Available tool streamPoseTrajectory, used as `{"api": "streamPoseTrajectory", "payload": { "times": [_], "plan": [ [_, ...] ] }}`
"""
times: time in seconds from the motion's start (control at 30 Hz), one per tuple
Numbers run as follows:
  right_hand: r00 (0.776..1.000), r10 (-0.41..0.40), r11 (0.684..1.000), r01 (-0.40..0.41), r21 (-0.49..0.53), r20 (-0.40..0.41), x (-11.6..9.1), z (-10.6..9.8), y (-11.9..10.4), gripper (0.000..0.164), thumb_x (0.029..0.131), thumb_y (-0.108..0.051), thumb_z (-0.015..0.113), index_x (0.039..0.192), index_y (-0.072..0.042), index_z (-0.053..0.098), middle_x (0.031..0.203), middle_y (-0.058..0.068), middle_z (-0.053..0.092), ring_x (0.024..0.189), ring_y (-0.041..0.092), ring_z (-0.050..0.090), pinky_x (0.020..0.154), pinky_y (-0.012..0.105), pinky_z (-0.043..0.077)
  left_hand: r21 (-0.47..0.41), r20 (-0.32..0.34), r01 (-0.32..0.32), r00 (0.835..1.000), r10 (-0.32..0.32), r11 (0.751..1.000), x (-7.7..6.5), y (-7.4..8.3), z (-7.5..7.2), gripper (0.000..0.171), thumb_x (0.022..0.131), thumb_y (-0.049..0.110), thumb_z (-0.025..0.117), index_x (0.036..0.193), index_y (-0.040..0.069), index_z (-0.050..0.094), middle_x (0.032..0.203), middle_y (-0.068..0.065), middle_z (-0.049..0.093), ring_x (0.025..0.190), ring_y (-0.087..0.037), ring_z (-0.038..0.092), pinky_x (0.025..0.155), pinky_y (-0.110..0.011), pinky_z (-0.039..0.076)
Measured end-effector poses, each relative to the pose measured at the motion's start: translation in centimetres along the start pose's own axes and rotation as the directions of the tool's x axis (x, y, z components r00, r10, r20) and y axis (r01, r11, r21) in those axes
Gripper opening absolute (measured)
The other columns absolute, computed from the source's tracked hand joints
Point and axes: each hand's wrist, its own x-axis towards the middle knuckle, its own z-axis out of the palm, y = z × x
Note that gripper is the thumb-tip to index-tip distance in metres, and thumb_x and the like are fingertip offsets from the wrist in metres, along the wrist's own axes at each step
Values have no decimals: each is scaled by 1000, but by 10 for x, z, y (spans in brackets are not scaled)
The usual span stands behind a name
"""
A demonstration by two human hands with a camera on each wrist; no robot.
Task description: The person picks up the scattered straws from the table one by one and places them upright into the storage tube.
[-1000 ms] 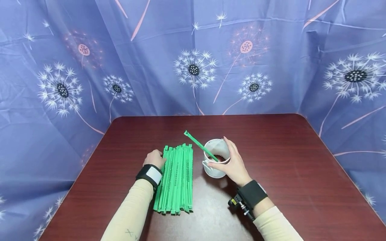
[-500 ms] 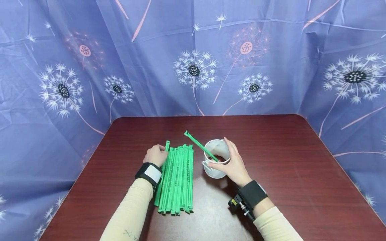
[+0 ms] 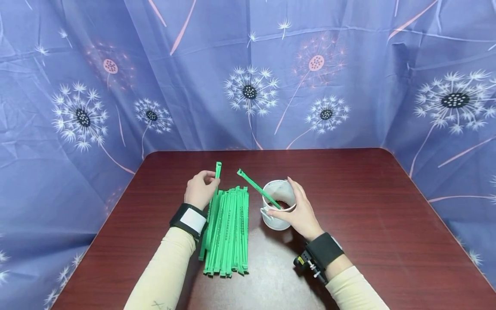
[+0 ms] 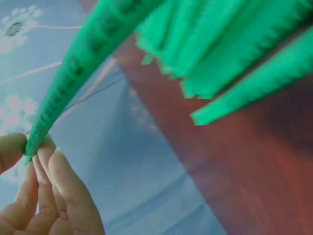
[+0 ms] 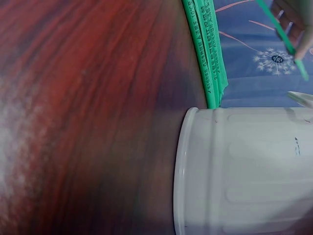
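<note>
My left hand (image 3: 199, 191) pinches the upper end of a slim green wrapped stick (image 3: 218, 169) with printed lettering. In the left wrist view that stick (image 4: 73, 66) slants up from between thumb and fingers. Beside and below this hand lies a pile of similar green wrapped sticks (image 3: 228, 234), side by side. My right hand (image 3: 301, 215) grips the rim of a white ribbed cup (image 3: 276, 223) with a handle, thumb at the near side and fingers at the far side. Another green wrapped stick (image 3: 253, 184) leans in the cup, its top sticking out to the left.
The dark red wooden table (image 3: 368, 202) runs back to a blue curtain (image 3: 201, 86) with a dandelion print, which also hangs at both sides. One green stick (image 4: 215, 115) lies slightly apart from the pile in the left wrist view.
My left hand has moved away from me and lifted one green wrapped stick's far end up from the pile's left side. The right hand and the cup stay where they were.
</note>
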Motion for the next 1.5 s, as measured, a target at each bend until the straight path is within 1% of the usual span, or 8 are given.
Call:
{"api": "streamPoseTrajectory", "payload": {
  "times": [0.2,0.33,0.57,0.87,1.03,1.17,1.37,1.5],
  "plan": [
    [1000,6,1000,-6,11,4,-2,0,-1,112,68,-33,92,157,-18,25,158,9,31,136,31,40,108,55,37,-157,-51,-59,997,51,986,-3,20,-10,32,95,28,65,122,11,67,109,-13,73,92,-28,69,74,-37,55],
    [1000,2,1000,-2,10,7,-1,-1,-1,112,68,-33,91,157,-19,25,158,8,31,135,31,40,108,55,37,-317,-93,-93,993,67,944,-7,33,-18,29,94,23,67,119,8,67,107,-16,73,81,-26,72,68,-33,59],
    [1000,-1,1000,1,11,2,0,-1,0,112,68,-34,92,157,-19,25,158,9,31,135,31,40,108,55,37,-609,-207,-204,974,95,766,-11,52,-27,22,91,11,69,110,2,64,92,-5,70,69,-8,70,66,-34,62],
    [1000,12,1000,-12,5,7,0,0,-1,113,68,-35,92,157,-20,25,158,7,31,136,30,40,108,55,36,-773,-333,-346,935,124,531,-12,55,-26,14,91,5,68,95,13,58,83,2,68,75,-16,73,64,-40,62],
    [1000,20,1000,-20,5,10,0,-1,-2,113,68,-35,91,157,-20,24,159,8,29,137,31,39,109,55,36,-821,-309,-349,937,162,452,-16,56,-21,15,92,2,66,93,13,56,82,1,69,73,-12,72,64,-40,62],
    [1000,17,1000,-17,7,12,0,-1,-2,112,69,-35,91,157,-19,24,159,8,29,138,30,39,109,55,36,-811,-269,-324,946,181,487,-17,56,-13,13,91,1,67,93,10,57,83,2,71,71,-11,73,63,-40,62],
    [1000,13,1000,-13,14,1,-1,0,0,111,68,-32,92,157,-18,26,159,8,30,138,30,39,110,54,35,-644,-224,-324,946,234,693,-20,50,1,14,90,9,72,96,3,61,88,-14,74,71,-8,72,69,-46,62],
    [1000,8,1000,-8,17,-2,0,1,0,111,68,-31,92,157,-18,26,158,7,31,136,30,40,110,54,35,-477,-186,-337,941,281,812,-22,45,9,17,90,18,74,96,7,63,91,-11,76,71,-10,71,69,-34,61]
  ]
}}
